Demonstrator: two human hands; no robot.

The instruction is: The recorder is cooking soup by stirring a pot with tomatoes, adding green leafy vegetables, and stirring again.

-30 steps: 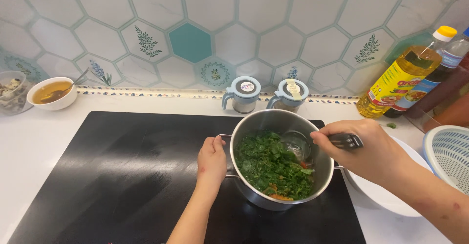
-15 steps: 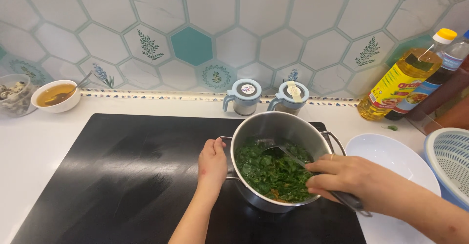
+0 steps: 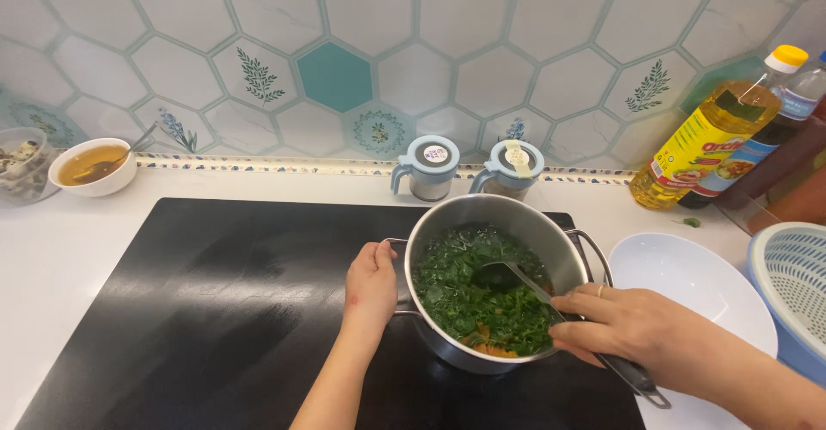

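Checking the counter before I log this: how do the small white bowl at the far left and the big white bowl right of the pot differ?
The small white bowl holds amber liquid and a spoon; the big white bowl looks empty. The small one sits clear of both hands, while the right hand overlaps the big one's rim. Both are white, round and on the counter.

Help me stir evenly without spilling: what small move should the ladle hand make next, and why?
Probably sweep the ladle toward the pot's near rim. The right hand holds its handle with the bowl sunk mid-greens, while orange pieces show only at the near edge. The left hand steadies the pot by its side handle.
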